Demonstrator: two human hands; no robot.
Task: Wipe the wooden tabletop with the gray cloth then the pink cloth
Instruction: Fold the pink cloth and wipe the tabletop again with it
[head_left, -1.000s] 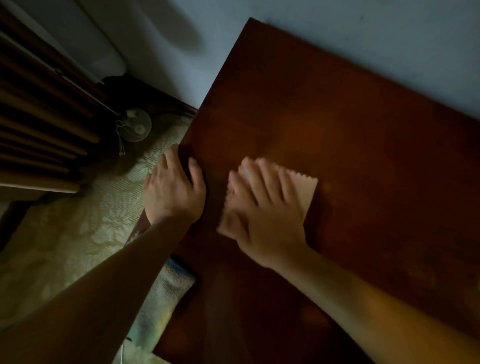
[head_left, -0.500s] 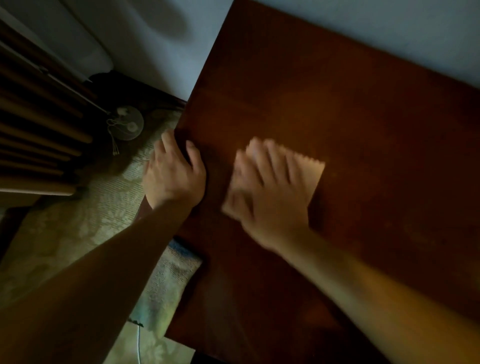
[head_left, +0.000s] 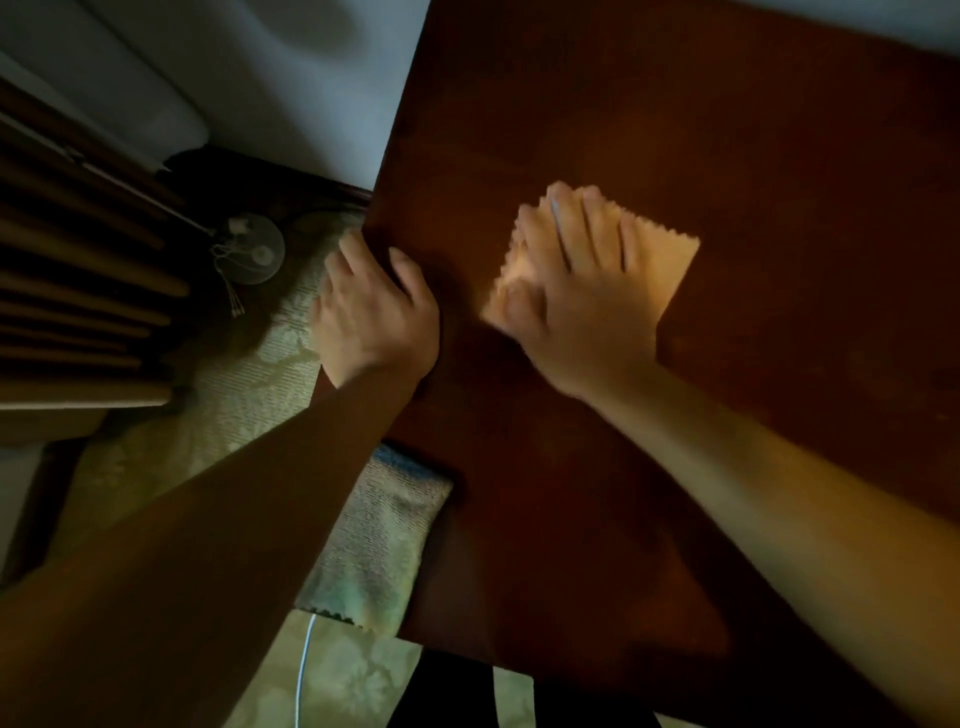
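Observation:
The dark wooden tabletop (head_left: 753, 156) fills the right half of the head view. A pink cloth (head_left: 662, 262) with a zigzag edge lies flat on it. My right hand (head_left: 582, 291) presses down on this cloth with flat, spread fingers, and it is slightly blurred. My left hand (head_left: 371, 317) grips the table's left edge, thumb on top and fingers over the side. A gray cloth (head_left: 379, 540) lies half off the table's left edge, near the front corner, below my left forearm.
A patterned greenish bedspread (head_left: 156, 467) lies left of the table. A small round fan (head_left: 254, 254) stands at the back left beside dark wooden slats (head_left: 67, 291). A white cable (head_left: 304, 670) runs along the bottom. A pale wall borders the table's far side.
My right hand has slid the pink cloth away from me and to the right across the tabletop. My left hand has stayed on the table's edge.

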